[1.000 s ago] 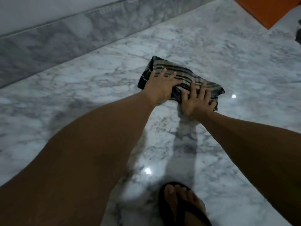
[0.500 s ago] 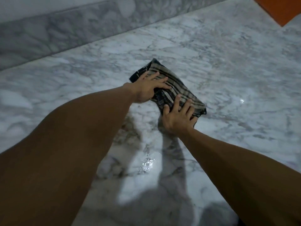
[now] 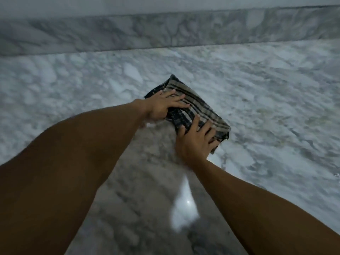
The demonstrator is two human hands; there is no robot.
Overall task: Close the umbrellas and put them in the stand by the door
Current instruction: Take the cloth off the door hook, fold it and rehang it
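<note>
No umbrella and no stand are in view. A folded plaid cloth (image 3: pixel 201 104), beige with dark stripes, lies on the marble floor (image 3: pixel 276 111). My left hand (image 3: pixel 161 106) rests flat on its near left part, fingers spread over the fabric. My right hand (image 3: pixel 195 142) presses on its near right corner, fingers apart. Both arms stretch forward and down from the bottom of the view. The cloth bunches a little between the two hands.
A marble skirting (image 3: pixel 165 32) runs along the wall just beyond the cloth. A bright glare (image 3: pixel 184 205) lies on the glossy floor between my arms. Bare marble floor extends to the left and right.
The view has swung left, so the skirting now runs level and the orange patch and sandalled foot are out of frame. Both hands stay pressed on the cloth, which has shifted slightly along the floor.
</note>
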